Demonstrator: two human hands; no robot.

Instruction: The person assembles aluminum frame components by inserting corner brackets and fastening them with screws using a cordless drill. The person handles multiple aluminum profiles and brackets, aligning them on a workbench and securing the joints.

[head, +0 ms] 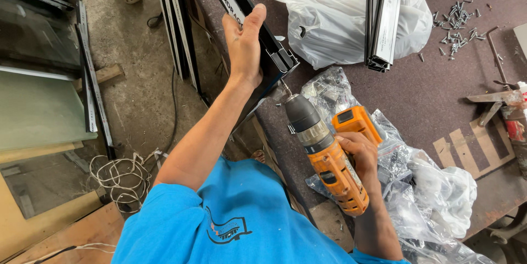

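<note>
My left hand (244, 41) grips the near end of a long black aluminium frame profile (277, 55) that lies along the left edge of the brown workbench (417, 93). My right hand (359, 151) is closed around the handle of an orange and grey cordless drill (324, 151). The drill's bit points up at the cut end of the profile, touching or nearly touching it.
Clear plastic bags (433, 187) lie under and right of the drill. A white plastic bag (335, 17) and a silver profile piece (384, 17) sit farther back. Loose screws (458, 28) are scattered at the back right. Glass panes and black profiles (90, 77) lean on the floor at left.
</note>
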